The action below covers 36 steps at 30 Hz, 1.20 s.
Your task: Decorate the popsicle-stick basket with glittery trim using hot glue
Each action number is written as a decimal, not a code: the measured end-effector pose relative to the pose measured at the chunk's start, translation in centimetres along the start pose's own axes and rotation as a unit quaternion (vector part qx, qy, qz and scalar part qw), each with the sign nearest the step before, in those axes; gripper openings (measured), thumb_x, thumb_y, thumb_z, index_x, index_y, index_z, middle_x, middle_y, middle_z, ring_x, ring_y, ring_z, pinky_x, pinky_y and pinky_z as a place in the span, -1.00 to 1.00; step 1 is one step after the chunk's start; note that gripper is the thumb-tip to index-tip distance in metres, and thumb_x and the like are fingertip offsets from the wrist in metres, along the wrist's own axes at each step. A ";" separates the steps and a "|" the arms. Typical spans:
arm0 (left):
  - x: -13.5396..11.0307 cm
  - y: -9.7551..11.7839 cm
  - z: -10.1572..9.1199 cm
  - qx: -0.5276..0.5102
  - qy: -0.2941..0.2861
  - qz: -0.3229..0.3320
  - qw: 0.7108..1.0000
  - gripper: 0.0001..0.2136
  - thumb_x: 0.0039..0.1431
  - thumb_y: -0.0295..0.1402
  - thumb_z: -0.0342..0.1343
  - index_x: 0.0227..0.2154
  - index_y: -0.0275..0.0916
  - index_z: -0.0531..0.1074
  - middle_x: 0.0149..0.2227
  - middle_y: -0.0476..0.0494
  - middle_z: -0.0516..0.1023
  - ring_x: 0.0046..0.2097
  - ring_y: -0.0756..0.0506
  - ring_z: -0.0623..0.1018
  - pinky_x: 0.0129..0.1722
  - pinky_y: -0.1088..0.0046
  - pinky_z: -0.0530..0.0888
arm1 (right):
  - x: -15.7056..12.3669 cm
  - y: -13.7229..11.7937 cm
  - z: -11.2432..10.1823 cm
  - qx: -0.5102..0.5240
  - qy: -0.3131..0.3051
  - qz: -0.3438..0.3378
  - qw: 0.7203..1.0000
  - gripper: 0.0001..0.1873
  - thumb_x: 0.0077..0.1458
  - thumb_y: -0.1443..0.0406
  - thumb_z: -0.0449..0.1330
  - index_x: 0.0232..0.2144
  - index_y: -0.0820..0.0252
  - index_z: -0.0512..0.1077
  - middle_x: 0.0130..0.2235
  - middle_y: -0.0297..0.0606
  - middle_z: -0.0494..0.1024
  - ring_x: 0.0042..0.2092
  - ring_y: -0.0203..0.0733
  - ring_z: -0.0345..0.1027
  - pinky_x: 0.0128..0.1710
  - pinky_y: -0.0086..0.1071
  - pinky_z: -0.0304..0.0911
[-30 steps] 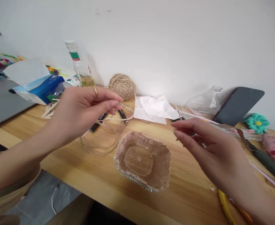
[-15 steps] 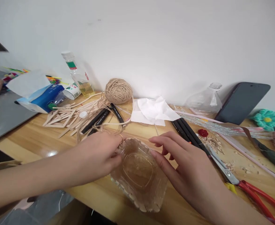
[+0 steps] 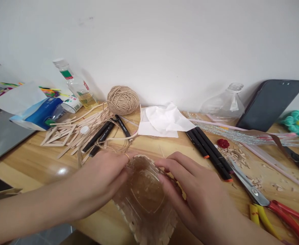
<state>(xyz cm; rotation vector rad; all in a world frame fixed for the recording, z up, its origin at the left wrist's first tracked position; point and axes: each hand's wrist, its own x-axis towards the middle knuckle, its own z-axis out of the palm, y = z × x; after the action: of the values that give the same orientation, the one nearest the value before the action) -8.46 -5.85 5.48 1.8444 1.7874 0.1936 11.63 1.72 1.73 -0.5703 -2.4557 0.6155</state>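
Now left hand and right hand are down over the near surface, at the rim of the clear-looking container; a second earlier both were raised and apart. Container: one corner toward the wearer; underside contact hidden. Both hands appear to pinch its rim, right thumb inside. Risks (judged): walls look thin, so uneven squeezing could buckle them or crack the scalloped trim. Scissors lie beside the right wrist; an outward swing could knock them. Twine trails loose strands by the left hand; snagging could tug the container askew.
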 end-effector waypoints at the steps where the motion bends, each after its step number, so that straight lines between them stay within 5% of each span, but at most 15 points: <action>1: 0.0 0.1 -0.1 0.001 0.003 0.000 1.000 -0.72 0.24 -0.40 -0.22 -0.23 -0.12 0.41 -0.25 -0.04 0.60 -0.25 -0.09 0.58 -0.27 0.45 0.44 | 0.0 0.0 0.0 0.003 -0.003 0.002 1.000 -0.79 0.22 0.39 -0.02 -0.20 0.24 0.41 -0.30 -0.22 0.46 -0.33 -0.16 0.39 -0.43 -0.31 0.35; 8: 0.4 0.5 -0.3 0.040 -0.002 -0.017 0.999 -0.68 0.17 -0.45 -0.19 -0.14 -0.14 0.42 -0.14 -0.09 0.61 -0.14 -0.14 0.58 -0.15 0.35 0.46 | -0.1 -0.1 0.1 -0.001 0.017 -0.002 1.000 -0.79 0.20 0.42 -0.01 -0.25 0.28 0.43 -0.34 -0.20 0.47 -0.35 -0.17 0.39 -0.43 -0.33 0.34; 13: 0.8 0.8 -0.3 0.125 -0.014 -0.068 0.990 -0.47 0.02 -0.42 -0.05 0.13 -0.23 0.25 -0.27 -0.16 0.64 -0.25 -0.22 0.62 -0.39 0.38 0.44 | -0.2 -0.3 0.1 -0.033 0.020 -0.004 0.999 -0.75 0.21 0.40 -0.02 -0.21 0.31 0.45 -0.34 -0.17 0.48 -0.37 -0.14 0.40 -0.48 -0.32 0.33; 17: 1.0 1.3 -0.7 0.184 -0.027 -0.066 0.980 -0.56 0.01 -0.27 0.09 0.01 -0.22 0.37 -0.31 -0.18 0.64 -0.29 -0.28 0.62 -0.42 0.35 0.40 | -0.4 -0.3 0.1 -0.048 0.018 0.002 0.999 -0.73 0.22 0.39 -0.04 -0.20 0.30 0.46 -0.35 -0.18 0.47 -0.38 -0.13 0.41 -0.49 -0.31 0.34; 21: 1.1 1.8 -1.1 0.246 -0.003 -0.010 0.969 -0.87 0.08 -0.40 0.04 -0.34 -0.16 0.48 -0.46 -0.07 0.61 -0.40 -0.19 0.60 -0.51 0.42 0.28 | -0.5 -0.3 0.2 -0.061 0.014 0.010 0.998 -0.72 0.23 0.38 -0.05 -0.22 0.28 0.46 -0.35 -0.20 0.47 -0.36 -0.11 0.42 -0.48 -0.29 0.34; 24: 1.3 1.8 -1.1 0.276 0.015 0.019 0.961 -0.79 0.16 -0.43 -0.06 -0.51 -0.18 0.44 -0.55 -0.07 0.57 -0.49 -0.15 0.56 -0.55 0.42 0.22 | -0.5 -0.4 0.4 -0.066 0.017 0.009 0.998 -0.71 0.23 0.38 -0.06 -0.21 0.27 0.46 -0.35 -0.21 0.48 -0.37 -0.12 0.43 -0.49 -0.28 0.34; 36: 1.3 1.5 -0.5 0.246 0.018 -0.006 0.969 -0.72 0.17 -0.43 -0.17 -0.41 -0.21 0.47 -0.45 -0.13 0.62 -0.41 -0.20 0.60 -0.46 0.38 0.34 | -0.4 -0.3 0.3 -0.049 0.015 0.014 0.999 -0.69 0.22 0.38 -0.07 -0.20 0.26 0.47 -0.34 -0.22 0.49 -0.38 -0.10 0.43 -0.50 -0.25 0.34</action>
<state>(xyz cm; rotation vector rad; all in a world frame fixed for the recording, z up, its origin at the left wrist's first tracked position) -7.23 -4.40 6.27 2.1697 2.0011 -0.2464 11.65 1.17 1.52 -0.6488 -2.4636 0.4953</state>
